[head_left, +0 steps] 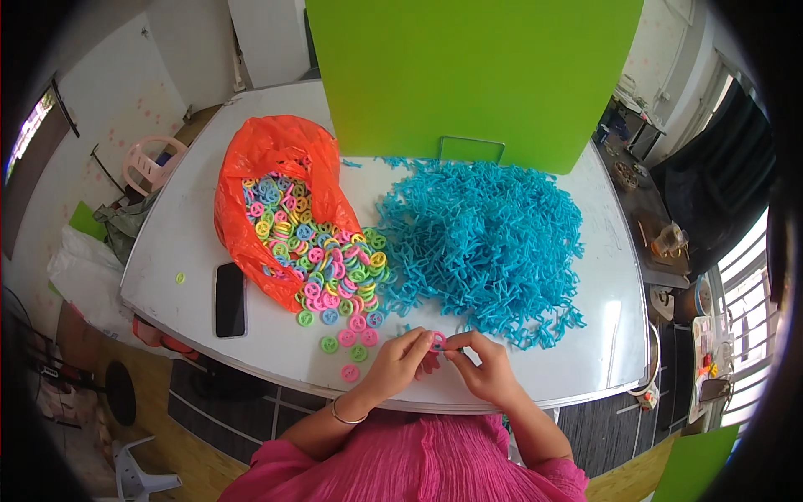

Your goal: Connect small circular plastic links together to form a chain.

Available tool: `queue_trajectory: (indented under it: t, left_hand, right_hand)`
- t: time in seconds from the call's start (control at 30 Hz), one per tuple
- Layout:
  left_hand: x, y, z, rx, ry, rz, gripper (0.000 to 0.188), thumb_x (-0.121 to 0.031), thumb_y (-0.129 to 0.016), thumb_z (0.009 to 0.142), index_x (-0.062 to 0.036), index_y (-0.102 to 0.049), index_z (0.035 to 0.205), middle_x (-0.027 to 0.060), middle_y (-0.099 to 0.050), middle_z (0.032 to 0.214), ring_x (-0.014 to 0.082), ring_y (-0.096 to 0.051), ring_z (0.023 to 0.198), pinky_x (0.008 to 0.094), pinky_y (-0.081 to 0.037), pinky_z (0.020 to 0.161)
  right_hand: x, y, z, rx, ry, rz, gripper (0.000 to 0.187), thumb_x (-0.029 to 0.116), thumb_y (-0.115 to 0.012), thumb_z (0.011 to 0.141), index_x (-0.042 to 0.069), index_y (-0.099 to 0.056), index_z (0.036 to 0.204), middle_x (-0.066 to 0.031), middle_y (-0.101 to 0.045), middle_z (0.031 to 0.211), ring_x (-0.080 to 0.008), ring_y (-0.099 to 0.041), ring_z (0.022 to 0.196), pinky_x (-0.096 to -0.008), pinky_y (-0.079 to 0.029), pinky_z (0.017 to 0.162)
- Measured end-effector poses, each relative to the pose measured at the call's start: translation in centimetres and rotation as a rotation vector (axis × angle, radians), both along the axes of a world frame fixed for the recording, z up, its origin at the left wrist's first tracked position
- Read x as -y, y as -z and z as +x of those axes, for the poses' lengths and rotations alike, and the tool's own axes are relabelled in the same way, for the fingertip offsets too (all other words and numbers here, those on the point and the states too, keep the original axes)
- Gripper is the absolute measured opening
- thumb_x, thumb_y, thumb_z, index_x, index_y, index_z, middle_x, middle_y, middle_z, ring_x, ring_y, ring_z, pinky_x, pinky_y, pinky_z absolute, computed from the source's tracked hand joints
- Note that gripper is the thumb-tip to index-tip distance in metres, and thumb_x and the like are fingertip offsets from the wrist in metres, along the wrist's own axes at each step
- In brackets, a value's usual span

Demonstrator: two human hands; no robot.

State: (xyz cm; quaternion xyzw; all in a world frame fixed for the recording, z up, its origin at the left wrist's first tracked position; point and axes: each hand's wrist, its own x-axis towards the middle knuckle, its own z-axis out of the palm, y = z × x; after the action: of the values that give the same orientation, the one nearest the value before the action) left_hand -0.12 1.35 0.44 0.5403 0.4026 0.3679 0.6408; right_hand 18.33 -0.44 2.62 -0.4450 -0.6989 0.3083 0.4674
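White table (171, 238), pink-dotted wall (88, 163)

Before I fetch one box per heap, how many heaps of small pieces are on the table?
2: coloured wheels spilling from the red bag, left, and blue pieces to their right. Any behind the green board would be hidden.

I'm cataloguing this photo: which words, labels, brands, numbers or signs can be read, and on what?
None can be read.
Phone: screen dark, no text visible.
Red bag, green board: no readable lettering.
Plastic wheels: any marks too small to read.
Things at far right: too small and blurred to tell.
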Motion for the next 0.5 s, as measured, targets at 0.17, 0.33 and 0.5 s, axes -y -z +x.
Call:
queue_trajectory:
  t: [0.17,0.33,0.5]
  left_hand:
    - [0.3,-0.9,0.3,-0.037,-0.043,0.016,0.028,-0.028,-0.045,0.102,-0.0041,-0.06,0.096,0.0008,-0.061,0.068,0.0063,-0.056,0.058,0.0218,-0.042,0.05]
    - [0.3,-1.3,0.7,-0.09,-0.062,0.085,0.025,-0.022,-0.046,0.102,-0.0037,-0.059,0.092,0.0006,-0.056,0.061,0.0052,-0.051,0.052,0.0212,-0.038,0.047]
    - [0.2,-0.3,1.0,-0.279,-0.142,0.286,0.026,-0.021,-0.048,0.1,-0.0021,-0.059,0.086,0.0011,-0.054,0.058,0.0055,-0.049,0.049,0.023,-0.037,0.044]
  right_hand:
    - [-1.0,-1.5,1.0,0.38,-0.118,0.3,0.017,-0.003,-0.072,0.077,0.003,-0.065,0.091,-0.0095,-0.067,0.089,-0.0246,-0.065,0.079,-0.0335,-0.05,0.074]
    - [-1.2,-1.3,0.8,0.242,-0.095,0.202,0.016,0.001,-0.073,0.076,0.003,-0.068,0.091,-0.0093,-0.068,0.085,-0.0251,-0.064,0.077,-0.0331,-0.05,0.068]
    - [-0.5,-0.3,0.0,0.048,0.013,-0.074,0.013,0.005,-0.072,0.08,0.003,-0.071,0.093,-0.0095,-0.07,0.084,-0.0213,-0.066,0.074,-0.0307,-0.051,0.066]
